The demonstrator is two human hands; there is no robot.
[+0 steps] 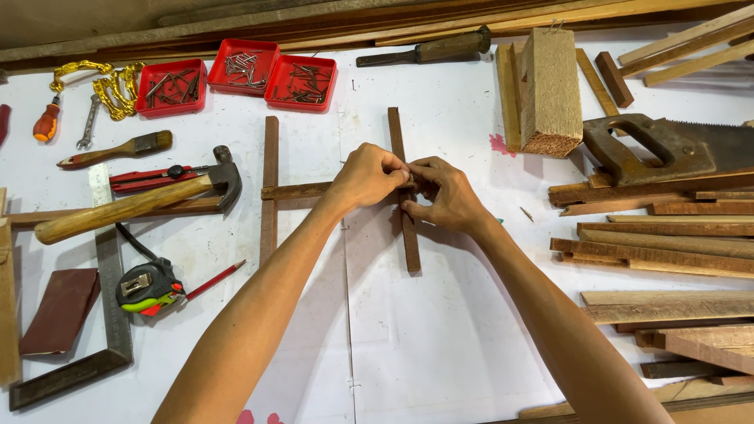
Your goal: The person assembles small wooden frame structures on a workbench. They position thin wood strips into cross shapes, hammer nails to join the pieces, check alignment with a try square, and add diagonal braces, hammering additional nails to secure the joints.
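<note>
I am at a woodworking bench: left of my hands lie a wooden-handled claw hammer (pixel 133 200), red plastic trays of nails (pixel 243 78) and a steel square (pixel 106 314); right, a rusty handsaw (pixel 667 149) and stacked wood strips (pixel 667 243).

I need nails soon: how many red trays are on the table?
3, at the top left in a row: left tray, middle tray, right tray. None seems hidden.

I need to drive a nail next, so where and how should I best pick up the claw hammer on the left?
Take the hammer by the pale wooden handle, near its free end at the lower left, coming from above. The handle lies flat and slanted on the white table, bare along its length. The metal head rests beside the red utility knife, so that end is more crowded.
</note>
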